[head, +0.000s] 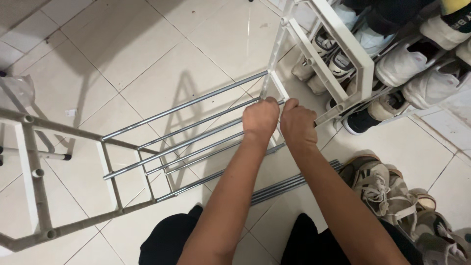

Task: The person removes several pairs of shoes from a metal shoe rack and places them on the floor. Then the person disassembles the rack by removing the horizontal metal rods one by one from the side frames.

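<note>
Both hands work side by side at the near end of a half-built shoe rack. The left hand has its fingers curled shut into a fist at the end of a chrome rod, where the rod meets the white plastic end frame. The right hand sits just beside it, touching or nearly so, fingers likewise closed on the same frame; what exactly lies inside that grip cannot be told.

Several more chrome rods run in parallel leftward from the hands to a second end frame, grey-white, which lies tilted on the floor. The floor is pale glossy tile with dark grout lines, and the rack throws shadows across it.

A bundle of loose rods lies on the tiles under the right forearm. To the right stands a filled white shoe rack with white sneakers on it. A heap of sneakers lies near the right elbow.
</note>
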